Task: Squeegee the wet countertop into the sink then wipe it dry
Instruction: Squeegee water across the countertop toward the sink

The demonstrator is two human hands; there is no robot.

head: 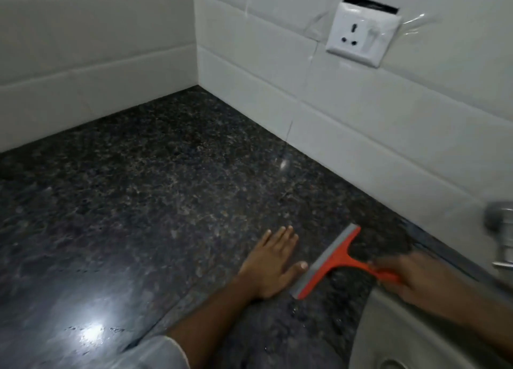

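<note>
right hand (424,281) wrapped tight around orange handle of squeegee (330,262), blurred, near right, above rim of sink (388,332). squeegee blade down on dark speckled countertop (138,196), grey rubber edge angled from near left to far right. left hand (273,264) flat on countertop just left of blade, fingers spread, holding nothing, thumb tip almost at rubber edge. small water droplets on stone near blade. white tiled wall (361,113) far and right, socket (363,34) on it. metal tap fitting (501,230) at right edge.
</note>
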